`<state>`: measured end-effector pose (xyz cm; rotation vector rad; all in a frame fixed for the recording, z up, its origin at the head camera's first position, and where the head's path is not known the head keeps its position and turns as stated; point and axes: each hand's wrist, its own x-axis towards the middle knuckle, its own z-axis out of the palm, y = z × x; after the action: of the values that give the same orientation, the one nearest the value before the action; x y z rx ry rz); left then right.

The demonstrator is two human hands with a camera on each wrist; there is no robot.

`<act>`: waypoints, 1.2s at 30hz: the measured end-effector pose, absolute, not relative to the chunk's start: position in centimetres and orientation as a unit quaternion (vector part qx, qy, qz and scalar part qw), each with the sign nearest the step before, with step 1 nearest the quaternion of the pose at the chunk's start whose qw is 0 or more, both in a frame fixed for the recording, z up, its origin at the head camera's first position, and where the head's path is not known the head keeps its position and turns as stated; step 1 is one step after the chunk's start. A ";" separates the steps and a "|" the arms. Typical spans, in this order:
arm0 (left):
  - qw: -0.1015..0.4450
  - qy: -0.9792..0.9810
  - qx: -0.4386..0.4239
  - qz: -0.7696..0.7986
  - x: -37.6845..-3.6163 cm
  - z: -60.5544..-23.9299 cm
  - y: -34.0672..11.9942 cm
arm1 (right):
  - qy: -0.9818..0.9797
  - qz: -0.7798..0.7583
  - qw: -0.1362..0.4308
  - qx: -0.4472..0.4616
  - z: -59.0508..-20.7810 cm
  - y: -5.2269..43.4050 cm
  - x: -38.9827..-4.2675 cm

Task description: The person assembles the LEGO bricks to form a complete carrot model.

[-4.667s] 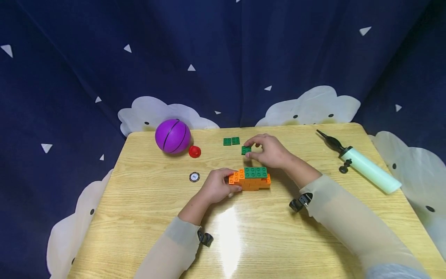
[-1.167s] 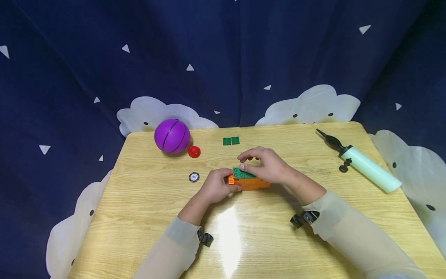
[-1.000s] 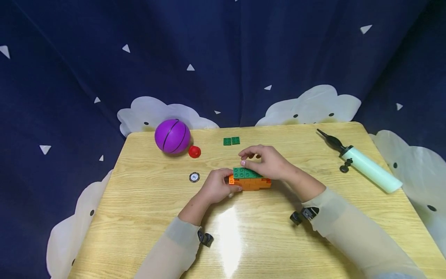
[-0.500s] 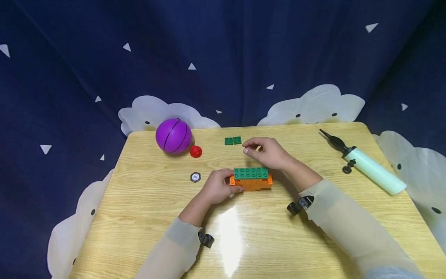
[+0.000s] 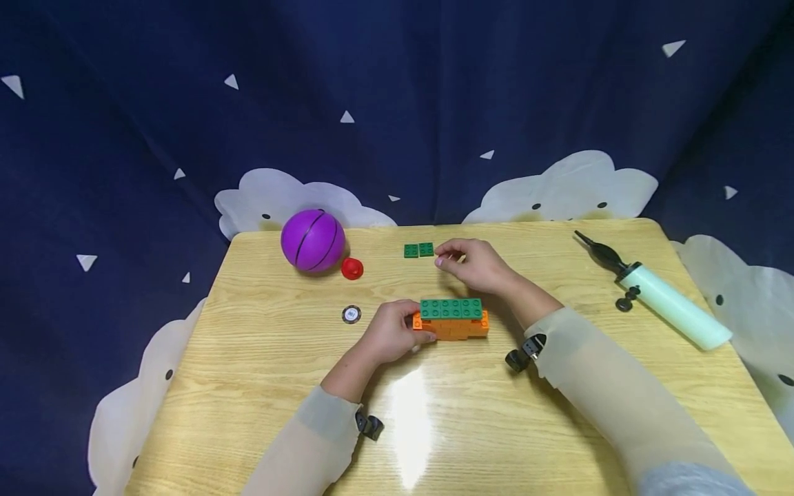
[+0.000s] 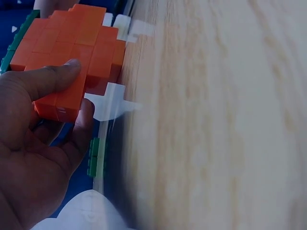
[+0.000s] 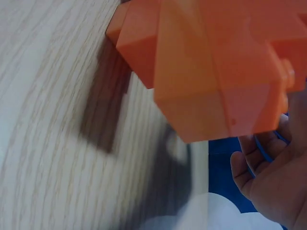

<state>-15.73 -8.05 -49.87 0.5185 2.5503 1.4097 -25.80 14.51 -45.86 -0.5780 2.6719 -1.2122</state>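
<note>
An orange brick build (image 5: pixel 455 326) topped by a row of green plates (image 5: pixel 451 308) stands mid-table. My left hand (image 5: pixel 417 329) grips its left end; in the left wrist view the thumb (image 6: pixel 48 79) lies across the orange build (image 6: pixel 72 48). My right hand (image 5: pixel 442 256) hovers behind the build with loosely curled fingers and holds nothing. Its fingertips are right beside two loose green plates (image 5: pixel 418 250); whether they touch is unclear. The right wrist view shows the orange build (image 7: pixel 216 62) close up and the empty fingers (image 7: pixel 268 187).
A purple ball (image 5: pixel 312 241) and a red cap (image 5: pixel 351 269) sit at the back left of the wooden table (image 5: pixel 260 386). A small round disc (image 5: pixel 351 315) lies left of my left hand. A pale green air pump (image 5: pixel 666 306) lies at the right.
My right hand set a green plate on the build's left end, let go, and moved back toward the two loose green plates. My left hand kept its grip on the build.
</note>
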 end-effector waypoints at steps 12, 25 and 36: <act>0.093 0.862 0.182 0.465 -15.7 -49.7 -7.9 | 0.908 -0.361 0.070 -0.201 -48.1 13.2 -27.7; 0.097 0.864 0.178 0.461 -15.7 -49.6 -7.6 | 0.937 -0.270 0.065 -0.211 -49.7 12.8 -29.7; 0.094 0.862 0.178 0.465 -15.7 -49.7 -7.9 | 0.940 -0.249 0.064 -0.224 -49.8 12.8 -29.9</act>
<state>-15.71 -7.89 -49.67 0.5279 2.5558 1.3804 -29.91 12.78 -49.83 -0.6772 2.8376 -0.7517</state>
